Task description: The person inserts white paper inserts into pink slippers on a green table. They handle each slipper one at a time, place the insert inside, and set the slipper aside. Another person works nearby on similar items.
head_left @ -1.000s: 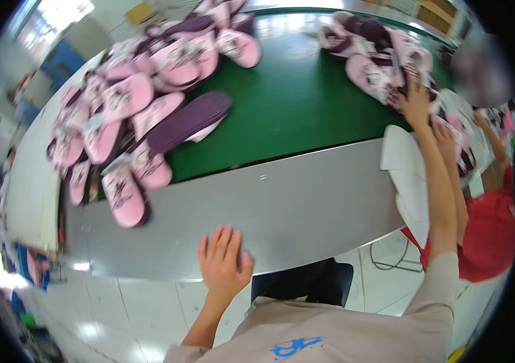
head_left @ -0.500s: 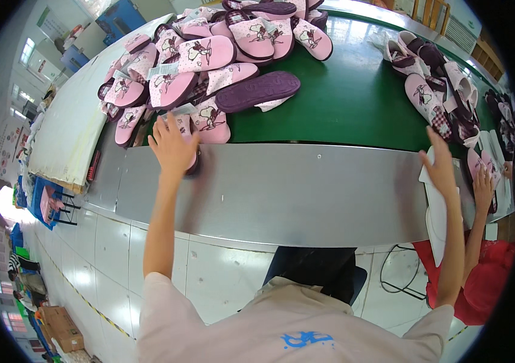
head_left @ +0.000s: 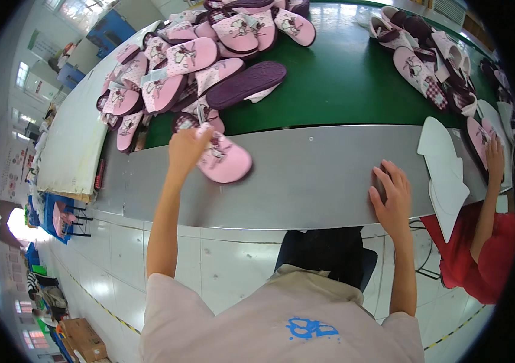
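Note:
My left hand (head_left: pixel 188 149) is closed on a pink slipper (head_left: pixel 227 162) with a printed cartoon figure, above the grey metal table edge (head_left: pixel 306 181). The slipper's toe points to the right and towards me. Just behind that hand lies a big heap of similar pink slippers (head_left: pixel 188 57) with dark purple soles. One of them, a sole-up slipper (head_left: pixel 245 86), rests at the heap's near right side. Over the right part of the metal strip, my right hand (head_left: pixel 393 196) is open and holds nothing, its fingers slightly bent.
White sole-shaped sheets (head_left: pixel 442 160) overlap at the right, partly past the table edge. A smaller slipper pile (head_left: pixel 417 66) sits on the green surface (head_left: pixel 330 85). At far right, a co-worker's hand (head_left: pixel 495 160) touches a pink slipper. A white board (head_left: pixel 67 154) stands left.
My left hand has taken hold of a slipper at the heap's near edge and drawn it onto the metal strip. My right hand has moved left, away from the white sheets.

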A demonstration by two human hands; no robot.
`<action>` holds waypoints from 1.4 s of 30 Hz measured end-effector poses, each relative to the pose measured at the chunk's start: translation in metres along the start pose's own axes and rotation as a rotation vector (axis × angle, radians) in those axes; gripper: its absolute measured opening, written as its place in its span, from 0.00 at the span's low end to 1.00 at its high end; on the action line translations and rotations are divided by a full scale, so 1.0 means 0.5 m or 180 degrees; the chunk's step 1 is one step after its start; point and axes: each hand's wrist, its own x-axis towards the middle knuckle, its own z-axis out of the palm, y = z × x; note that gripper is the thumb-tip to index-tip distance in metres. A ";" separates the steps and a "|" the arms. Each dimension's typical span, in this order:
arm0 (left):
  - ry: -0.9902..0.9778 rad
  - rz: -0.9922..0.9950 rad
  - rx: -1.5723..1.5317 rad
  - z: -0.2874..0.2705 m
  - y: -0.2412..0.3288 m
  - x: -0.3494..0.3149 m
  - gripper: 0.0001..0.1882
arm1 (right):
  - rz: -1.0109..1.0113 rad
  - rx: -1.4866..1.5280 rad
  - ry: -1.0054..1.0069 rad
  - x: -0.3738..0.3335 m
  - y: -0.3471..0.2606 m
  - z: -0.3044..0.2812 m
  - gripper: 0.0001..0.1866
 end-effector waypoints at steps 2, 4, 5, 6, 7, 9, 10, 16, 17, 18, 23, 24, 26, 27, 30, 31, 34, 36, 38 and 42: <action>-0.0094 0.0506 -0.0668 0.019 0.092 -0.066 0.23 | 0.0054 -0.0038 0.0061 0.008 -0.023 0.010 0.24; -0.0197 0.0879 -0.0967 0.021 0.180 -0.097 0.19 | -0.0111 -0.0111 0.0077 0.003 -0.038 0.011 0.24; -0.0782 0.0726 -0.2205 0.022 0.207 -0.110 0.18 | -0.0192 -0.0119 0.0093 -0.001 -0.046 0.013 0.25; -0.0960 0.1003 -0.2485 0.021 0.253 -0.133 0.18 | -0.0186 0.0133 0.0004 -0.009 -0.051 0.009 0.27; -0.1137 0.1289 -0.2754 0.020 0.300 -0.162 0.17 | 0.0015 0.0899 0.0009 -0.018 -0.056 0.005 0.28; -0.2090 0.1355 -0.3679 0.034 0.353 -0.214 0.18 | 0.0443 0.2433 0.0042 -0.045 -0.084 -0.004 0.30; -0.2231 0.2007 -0.3207 0.063 0.370 -0.216 0.19 | 0.0701 0.4024 0.0710 -0.063 -0.109 0.031 0.31; -0.2121 0.2955 -0.2030 0.127 0.480 -0.327 0.27 | 0.1140 0.5338 0.0952 -0.086 -0.147 0.012 0.42; -0.1716 0.3141 -0.1771 0.126 0.475 -0.328 0.26 | 0.1390 0.4720 0.1258 -0.086 -0.135 0.016 0.41; -0.0885 0.3588 -0.1746 0.147 0.458 -0.316 0.27 | 0.1513 0.4863 0.1257 -0.081 -0.123 -0.006 0.42; -0.0321 0.3414 -0.0831 0.141 0.357 -0.308 0.30 | 0.1634 0.3535 0.1272 -0.056 -0.002 -0.086 0.31; -0.0339 0.3332 -0.0570 0.145 0.345 -0.313 0.32 | 0.1454 0.3367 0.0980 -0.030 0.005 -0.117 0.31; -0.0488 0.3136 -0.0359 0.174 0.336 -0.321 0.37 | 0.1557 0.2769 0.0274 -0.003 0.038 -0.133 0.22; -0.0546 0.3044 -0.0251 0.192 0.332 -0.322 0.39 | 0.1625 0.2331 -0.0139 0.000 0.053 -0.140 0.19; -0.0539 0.3008 -0.0653 0.228 0.331 -0.329 0.44 | 0.0643 0.1458 0.0534 0.011 0.044 -0.149 0.15; -0.0499 0.3004 -0.0793 0.235 0.334 -0.331 0.44 | 0.0288 0.0969 0.0762 0.013 0.041 -0.160 0.15; -0.0507 0.3268 -0.0967 0.260 0.348 -0.328 0.44 | 0.0469 -0.0077 0.0668 -0.002 0.104 -0.194 0.22; -0.0416 0.3221 -0.1009 0.276 0.365 -0.333 0.46 | 0.0604 -0.0898 0.0458 -0.017 0.175 -0.210 0.35; -0.0376 0.3229 -0.1020 0.286 0.379 -0.334 0.46 | 0.0644 -0.1070 0.0266 -0.033 0.247 -0.216 0.40; -0.0442 0.3199 -0.0916 0.280 0.391 -0.323 0.46 | 0.0744 -0.1008 -0.0161 0.001 0.312 -0.209 0.47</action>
